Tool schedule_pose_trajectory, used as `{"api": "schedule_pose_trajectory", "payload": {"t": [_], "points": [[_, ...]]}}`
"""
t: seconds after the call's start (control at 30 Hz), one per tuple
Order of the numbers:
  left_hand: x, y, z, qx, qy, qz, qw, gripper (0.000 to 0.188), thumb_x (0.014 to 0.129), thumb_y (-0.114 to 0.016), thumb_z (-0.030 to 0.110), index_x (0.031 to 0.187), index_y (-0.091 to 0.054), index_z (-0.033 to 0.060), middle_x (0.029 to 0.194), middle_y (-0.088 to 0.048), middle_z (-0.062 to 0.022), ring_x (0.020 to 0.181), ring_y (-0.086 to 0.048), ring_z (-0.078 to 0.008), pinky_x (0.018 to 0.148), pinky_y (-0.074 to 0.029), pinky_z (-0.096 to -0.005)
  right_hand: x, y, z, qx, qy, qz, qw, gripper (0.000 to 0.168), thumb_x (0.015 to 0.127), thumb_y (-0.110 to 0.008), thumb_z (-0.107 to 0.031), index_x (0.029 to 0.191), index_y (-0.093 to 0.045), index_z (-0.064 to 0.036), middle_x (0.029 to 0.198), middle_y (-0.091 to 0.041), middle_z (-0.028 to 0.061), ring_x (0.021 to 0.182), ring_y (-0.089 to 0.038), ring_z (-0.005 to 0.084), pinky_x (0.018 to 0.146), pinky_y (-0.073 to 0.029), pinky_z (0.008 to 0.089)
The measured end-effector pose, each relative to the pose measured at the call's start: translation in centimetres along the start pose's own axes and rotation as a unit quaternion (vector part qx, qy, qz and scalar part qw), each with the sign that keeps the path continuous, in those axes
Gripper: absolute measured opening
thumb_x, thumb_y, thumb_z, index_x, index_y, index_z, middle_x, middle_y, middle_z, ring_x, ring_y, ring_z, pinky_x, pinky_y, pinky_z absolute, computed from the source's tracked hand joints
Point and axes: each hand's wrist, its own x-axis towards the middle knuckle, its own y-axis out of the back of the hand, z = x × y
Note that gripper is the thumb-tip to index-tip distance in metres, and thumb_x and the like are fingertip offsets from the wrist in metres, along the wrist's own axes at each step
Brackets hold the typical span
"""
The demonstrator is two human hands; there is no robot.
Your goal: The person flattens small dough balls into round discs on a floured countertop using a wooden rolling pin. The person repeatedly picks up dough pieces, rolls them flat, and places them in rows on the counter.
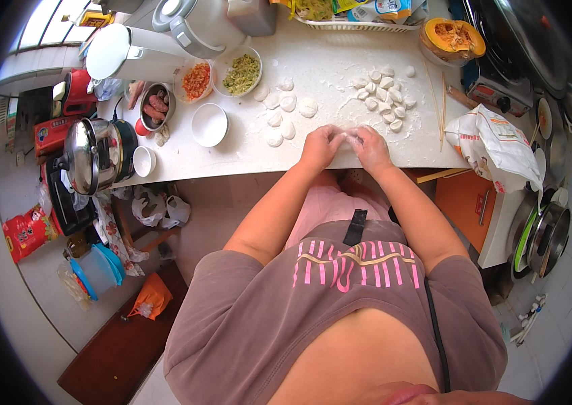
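Observation:
My left hand point(320, 144) and my right hand point(371, 146) meet at the counter's near edge, fingertips touching and dusted with flour. Whether a piece of dough is between the fingers is hard to make out. Just left of them lie several flattened dough rounds point(288, 102) on the floured white countertop point(326, 55). A cluster of small dough pieces point(381, 93) sits beyond my right hand, with one piece point(410, 71) apart from the rest.
Left are a white bowl point(210, 125), bowls of green filling point(242, 74) and chopped red filling point(196, 81), and a metal bowl of sausages point(157, 106). Right are thin sticks point(442, 114), a white bag point(493, 142), a cut pumpkin point(452, 39) and a gas stove point(501, 93).

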Motion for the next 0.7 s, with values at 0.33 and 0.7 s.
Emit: {"api": "schedule_pose_trajectory", "payload": {"t": [0.33, 0.7], "points": [[-0.3, -0.2, 0.2, -0.072, 0.011, -0.009, 0.997, 0.02, 0.091, -0.066, 0.014, 0.103, -0.065, -0.0008, 0.077, -0.066, -0.0054, 0.068, -0.059, -0.0096, 0.064, -0.049, -0.0263, 0.4, -0.9, 1.3, -0.001, -0.031, 0.009, 0.999, 0.014, 0.087, -0.066, -0.014, 0.098, -0.063, -0.004, 0.093, -0.064, 0.0176, 0.089, -0.061, 0.0373, 0.079, -0.049, 0.0452], [0.6, -1.0, -0.2, -0.055, 0.046, 0.019, 0.997, 0.019, 0.091, -0.064, 0.012, 0.106, -0.062, 0.0006, 0.078, -0.065, -0.0064, 0.069, -0.061, -0.0116, 0.062, -0.052, -0.0274, 1.0, -0.2, 0.2, 0.202, -0.171, -0.04, 0.963, 0.025, 0.086, -0.072, -0.01, 0.107, -0.064, 0.0, 0.105, -0.069, 0.0136, 0.091, -0.067, 0.0203, 0.082, -0.054, 0.0315]]}}
